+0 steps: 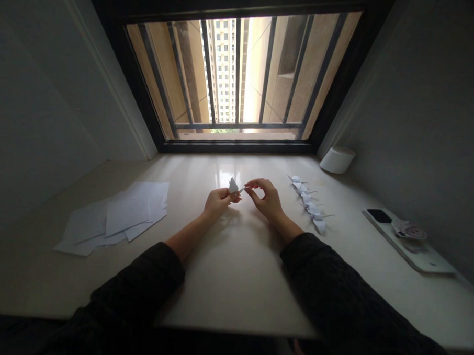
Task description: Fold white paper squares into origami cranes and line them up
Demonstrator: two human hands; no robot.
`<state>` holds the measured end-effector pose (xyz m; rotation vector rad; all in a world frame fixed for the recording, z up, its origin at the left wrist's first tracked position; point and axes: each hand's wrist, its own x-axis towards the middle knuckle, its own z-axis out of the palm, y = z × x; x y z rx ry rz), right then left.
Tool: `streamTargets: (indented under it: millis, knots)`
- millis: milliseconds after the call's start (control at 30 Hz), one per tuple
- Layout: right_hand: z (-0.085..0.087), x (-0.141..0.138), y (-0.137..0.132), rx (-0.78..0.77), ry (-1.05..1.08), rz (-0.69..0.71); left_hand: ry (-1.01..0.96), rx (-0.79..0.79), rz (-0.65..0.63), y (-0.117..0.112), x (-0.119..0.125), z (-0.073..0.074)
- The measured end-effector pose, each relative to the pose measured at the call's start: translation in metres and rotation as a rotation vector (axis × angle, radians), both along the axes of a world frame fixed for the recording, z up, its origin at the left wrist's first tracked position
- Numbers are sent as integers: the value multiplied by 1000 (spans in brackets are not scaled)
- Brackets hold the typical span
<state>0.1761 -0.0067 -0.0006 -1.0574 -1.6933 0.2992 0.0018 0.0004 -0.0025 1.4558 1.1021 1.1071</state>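
A small white folded paper crane (233, 186) is held up over the middle of the sill, between both hands. My left hand (219, 202) pinches its body between thumb and fingers, with a wing standing up above the fingertips. With thumb and forefinger, my right hand (268, 199) grips a thin pointed end of the same crane. Finished-looking white paper cranes (309, 206) lie in a row to the right of my right hand. Left of my left hand, a loose pile of white paper sheets (127, 214) is spread out.
A phone (410, 245) with a grip on its back lies at the right. Near the window's right corner stands a white round container (337, 160). The barred window (241, 78) closes off the back, walls the sides. The sill's front edge (234, 332) runs below my forearms.
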Motion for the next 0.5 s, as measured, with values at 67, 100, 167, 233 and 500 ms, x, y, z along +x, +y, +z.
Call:
streamTargets:
  millis: [67,100,167,233,500]
  knots:
    - [1,0,-1,22,-14,-7,-1,3,-9,0,0,0]
    - [1,0,-1,33,-21,-14,0,3,-12,0,0,0]
    - [2,0,-2,61,-37,-30,0,1,-14,1,-1,0]
    - [3,-1,-2,95,-51,-44,0,-1,-20,0,-1,1]
    - [5,0,-5,169,-159,-107,6,-20,-28,0,-1,3]
